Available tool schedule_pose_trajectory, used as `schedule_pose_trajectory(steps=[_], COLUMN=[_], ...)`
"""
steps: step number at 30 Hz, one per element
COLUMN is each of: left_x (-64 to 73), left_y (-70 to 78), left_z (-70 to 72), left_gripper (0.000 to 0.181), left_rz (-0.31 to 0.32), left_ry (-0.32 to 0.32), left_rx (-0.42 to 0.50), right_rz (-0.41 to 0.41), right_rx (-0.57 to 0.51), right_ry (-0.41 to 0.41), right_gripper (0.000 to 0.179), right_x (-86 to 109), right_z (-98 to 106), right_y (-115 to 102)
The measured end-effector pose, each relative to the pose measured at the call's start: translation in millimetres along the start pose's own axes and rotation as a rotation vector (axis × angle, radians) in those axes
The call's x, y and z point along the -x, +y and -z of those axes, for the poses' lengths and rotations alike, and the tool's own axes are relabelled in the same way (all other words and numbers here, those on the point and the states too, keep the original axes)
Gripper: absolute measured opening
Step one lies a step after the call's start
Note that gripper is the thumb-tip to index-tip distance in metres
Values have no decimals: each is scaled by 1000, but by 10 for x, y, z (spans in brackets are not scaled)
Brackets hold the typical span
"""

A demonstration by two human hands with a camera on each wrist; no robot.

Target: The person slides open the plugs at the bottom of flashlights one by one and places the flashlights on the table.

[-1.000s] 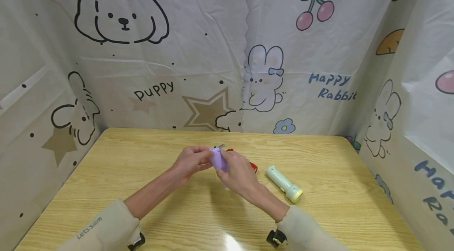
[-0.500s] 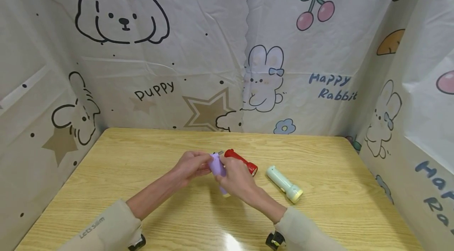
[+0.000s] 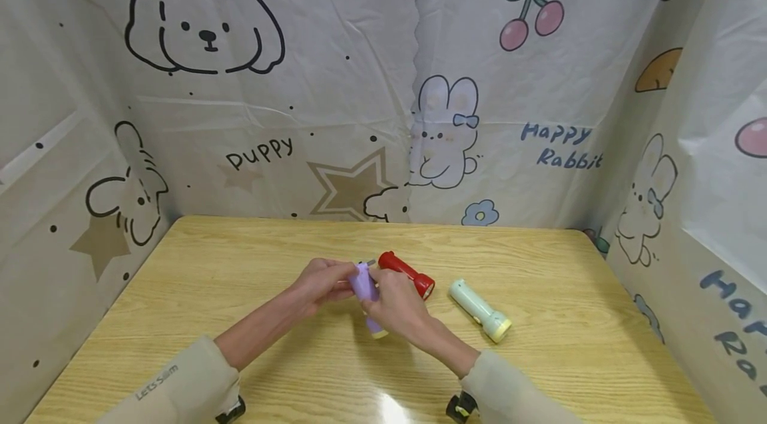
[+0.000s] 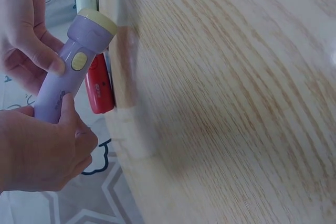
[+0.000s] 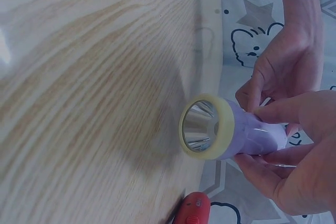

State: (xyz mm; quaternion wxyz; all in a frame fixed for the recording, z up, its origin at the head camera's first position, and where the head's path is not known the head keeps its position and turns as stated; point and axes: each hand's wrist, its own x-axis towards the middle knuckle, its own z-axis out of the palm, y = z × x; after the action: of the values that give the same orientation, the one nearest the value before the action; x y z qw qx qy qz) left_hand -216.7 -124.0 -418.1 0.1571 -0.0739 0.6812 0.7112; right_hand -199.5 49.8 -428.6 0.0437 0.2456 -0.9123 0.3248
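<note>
Both hands hold a purple flashlight [image 3: 363, 283] with a cream head ring, above the middle of the table. My left hand [image 3: 326, 279] pinches its tail end, thumb on the body in the left wrist view. My right hand [image 3: 398, 301] grips the barrel nearer the head, its thumb beside the oval cream button [image 4: 79, 61]. Small grey metal prongs [image 3: 370, 262] stick out at the tail. The lens end tilts down toward me, and its reflector [image 5: 200, 125] shows in the right wrist view. My right fingers hide part of the barrel in the head view.
A red flashlight [image 3: 398, 266] lies on the wooden table [image 3: 240, 244] just beyond my right hand. Farther right lies a mint-green flashlight [image 3: 479, 309] with a yellowish head. A printed cloth [image 3: 335, 91] hangs behind the table and at its sides.
Both hands have come slightly down and toward me with the purple flashlight. Its head end now shows below my right hand, and more of the red flashlight is uncovered.
</note>
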Motion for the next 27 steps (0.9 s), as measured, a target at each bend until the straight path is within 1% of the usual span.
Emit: schedule_pose_trajectory(steps=[8, 13, 16, 22, 27], left_x=[-33, -49, -67, -96, -100], left_y=[-20, -31, -45, -76, -85], left_z=[8, 15, 19, 28, 41], left_gripper=[37, 35, 33, 33, 34], left_rz=[9, 28, 40, 47, 51], left_ry=[20, 30, 38, 48, 51], left_rx=[-6, -23, -15, -10, -22], right_rz=[-13, -35, -45, -62, -77], right_rx=[-36, -54, -56, -53, -86], right_ry=[-5, -24, -31, -33, -51], right_gripper=[27, 28, 27, 23, 25], right_x=[-15, -28, -35, -47, -55], right_z=[-18, -26, -41, -80, -97], right_y=[15, 16, 17, 32, 38])
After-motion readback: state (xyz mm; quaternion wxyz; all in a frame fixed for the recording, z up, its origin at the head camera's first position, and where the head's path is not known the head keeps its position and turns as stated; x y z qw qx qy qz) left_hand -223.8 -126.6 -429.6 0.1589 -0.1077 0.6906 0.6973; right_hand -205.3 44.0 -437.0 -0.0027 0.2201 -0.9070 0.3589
